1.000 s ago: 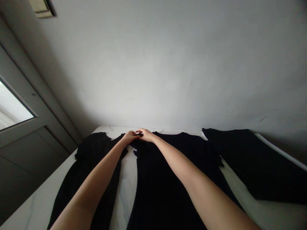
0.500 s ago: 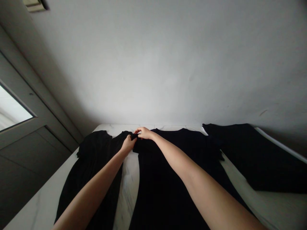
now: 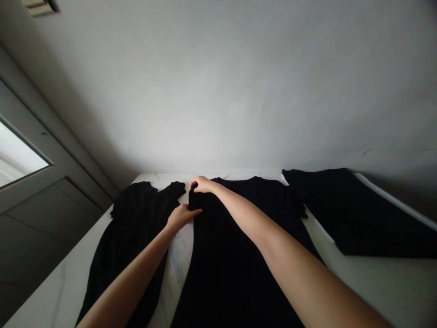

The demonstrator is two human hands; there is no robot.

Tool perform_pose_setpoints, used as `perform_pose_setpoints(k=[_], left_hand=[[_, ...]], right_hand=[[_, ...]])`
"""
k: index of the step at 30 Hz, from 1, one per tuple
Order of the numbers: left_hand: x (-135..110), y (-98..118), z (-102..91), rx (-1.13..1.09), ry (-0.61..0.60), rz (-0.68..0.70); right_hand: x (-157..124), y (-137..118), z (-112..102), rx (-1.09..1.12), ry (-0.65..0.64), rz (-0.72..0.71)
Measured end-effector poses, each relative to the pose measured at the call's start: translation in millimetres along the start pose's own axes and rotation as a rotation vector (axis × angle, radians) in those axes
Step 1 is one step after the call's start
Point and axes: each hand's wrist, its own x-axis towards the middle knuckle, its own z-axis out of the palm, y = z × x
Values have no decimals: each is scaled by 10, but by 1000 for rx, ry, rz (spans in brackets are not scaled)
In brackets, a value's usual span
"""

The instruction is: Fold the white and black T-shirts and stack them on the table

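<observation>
A black garment [image 3: 239, 255] lies flat down the middle of a white marbled table [image 3: 177, 269]. My right hand [image 3: 201, 184] is at its far left corner, fingers curled on the folded-in sleeve edge. My left hand [image 3: 181, 214] rests a little nearer to me on the same left edge, fingers pressed against the cloth. Whether it pinches the cloth or only presses it is hard to see.
A second black garment [image 3: 133, 228] lies along the table's left side. A third black garment [image 3: 358, 214] lies at the right by the wall. A plain grey wall stands right behind the table, and a door frame with a window [image 3: 20, 159] is at the left.
My left hand has slid back toward me along the middle garment's left edge, away from my right hand. The sleeve now lies folded inward. The left garment's edge is free of my hands.
</observation>
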Motion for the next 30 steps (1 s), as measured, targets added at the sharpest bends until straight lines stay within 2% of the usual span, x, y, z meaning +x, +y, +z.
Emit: perform_pose_setpoints(k=[6,9,14,17,20,23,26,30], left_hand=[[-759,225,127,316,48,55],[-1124,323,200,368,5,39],[-1714,267,391,351,-39,27],[-1996,218,523,295,-31,72],[-2187,298,602,259,-43,138],[-2286,485,620,236,-90,206],[-2310,652,627,211,-160,264],[-2282,724,670,141,-236,337]], right_hand=[[-241,175,-156,113,162,-118],[-415,314,-254,183,243,-117],[-689,526,-345,284,384,-65],[-800,638,-339,331,465,55],[-878,737,-316,358,511,167],[-942,810,-304,357,539,216],[-998,851,-299,355,566,263],[-1046,882,-268,354,596,320]])
